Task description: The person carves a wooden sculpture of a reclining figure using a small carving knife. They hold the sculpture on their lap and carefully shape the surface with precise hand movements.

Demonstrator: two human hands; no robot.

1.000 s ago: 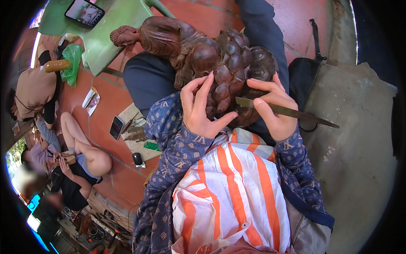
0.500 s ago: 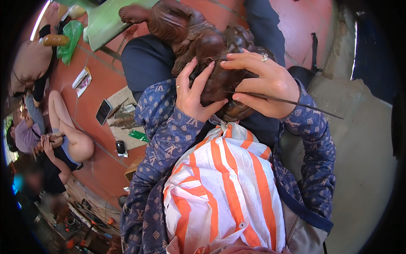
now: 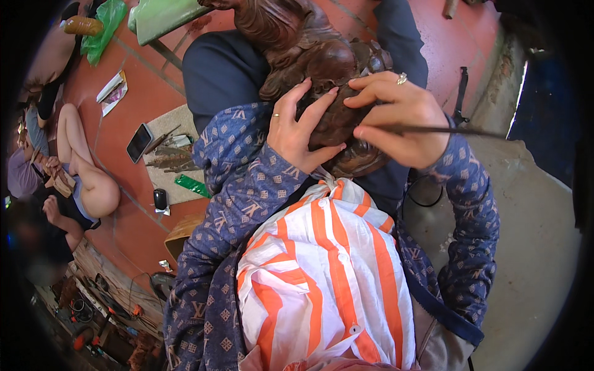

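A dark brown wooden carving [image 3: 334,62] with smooth rounded shapes and carved folds rests across my lap. My left hand [image 3: 294,133] grips its near part, fingers spread over the wood and thumb on the near side. Pinched in my right hand [image 3: 411,117] is a thin dark rod-like tool [image 3: 476,132], its shaft sticking out to the right. That hand also rests against the carving, beside the left fingertips. The tool's working tip is hidden by the fingers, so I cannot tell whether it touches the wood.
Left of my knee, a beige board [image 3: 179,162] carries several thin tools [image 3: 173,162], a phone [image 3: 139,143] and a green strip [image 3: 192,185]. Beyond sit other people [image 3: 83,161] on red tiles. A green stool-like seat [image 3: 167,18] stands far left; cables and tools [image 3: 105,309] lie lower left.
The view has shifted slightly, moving the carving up and the floor items left. The rod has swung from slanting down to the right to nearly level. Both hands stay on the carving.
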